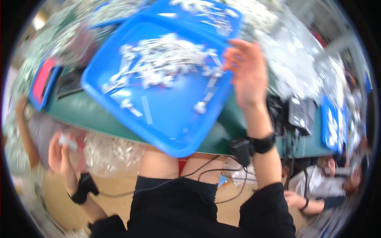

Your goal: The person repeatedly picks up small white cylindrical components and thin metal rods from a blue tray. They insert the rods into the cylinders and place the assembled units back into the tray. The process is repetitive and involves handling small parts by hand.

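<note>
A big blue tray (166, 127) lies on the green table, holding a heap of small white pieces (170, 59) with thin strips, too blurred to name closely. My right hand (250, 73) is over the tray's right rim, its fingers bent and apart, with nothing visible in them. Beneath the fingers runs a line of white pieces (212, 81). Out left, beyond the table's front edge, my left hand (59, 156) pinches a small pale white piece (68, 142) between its fingers. A clear strip (147, 110) lies on the tray floor.
Another blue tray (238, 18) with white pieces stands behind. Clear plastic bags (291, 59) pile up at right, near a grey box (300, 115). At left lies a blue and pink case (44, 81). Cables (158, 187) cross my lap. Other people (317, 184) sit nearby.
</note>
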Motion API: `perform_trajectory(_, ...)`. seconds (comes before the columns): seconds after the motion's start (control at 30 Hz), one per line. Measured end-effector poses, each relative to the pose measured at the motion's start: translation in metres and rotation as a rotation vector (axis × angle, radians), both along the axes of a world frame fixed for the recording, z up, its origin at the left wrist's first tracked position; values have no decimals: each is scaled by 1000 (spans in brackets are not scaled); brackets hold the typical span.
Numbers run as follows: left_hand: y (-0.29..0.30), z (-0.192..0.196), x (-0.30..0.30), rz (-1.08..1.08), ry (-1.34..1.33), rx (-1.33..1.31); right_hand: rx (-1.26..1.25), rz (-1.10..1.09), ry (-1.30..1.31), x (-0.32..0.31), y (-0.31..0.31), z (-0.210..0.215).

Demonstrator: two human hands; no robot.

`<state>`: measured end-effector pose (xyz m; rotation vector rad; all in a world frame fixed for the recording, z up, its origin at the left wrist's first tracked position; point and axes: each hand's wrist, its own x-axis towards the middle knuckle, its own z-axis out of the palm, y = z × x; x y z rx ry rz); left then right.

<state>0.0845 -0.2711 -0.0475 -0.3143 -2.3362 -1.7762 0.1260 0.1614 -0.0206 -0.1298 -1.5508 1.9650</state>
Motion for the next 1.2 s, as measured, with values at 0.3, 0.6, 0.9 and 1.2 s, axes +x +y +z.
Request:
perform_trajectory(0.3, -52, -222, -18, -44, -333, -908, 1103, -419, 4, -3, 11, -7)
perform_trajectory(0.6, -34, -410, -56, -559, -383, -902, 1445, -509, -291, -3, 12, -31)
perform_trajectory(0.9, -97, -434, -87, -545, -600, -553, 1243, -473, -255, -13, 3, -31)
perform_trajectory(1.2, 47, -58, -12, -660, -731, -1110, 960, -630, -33, -15, 16, -32)
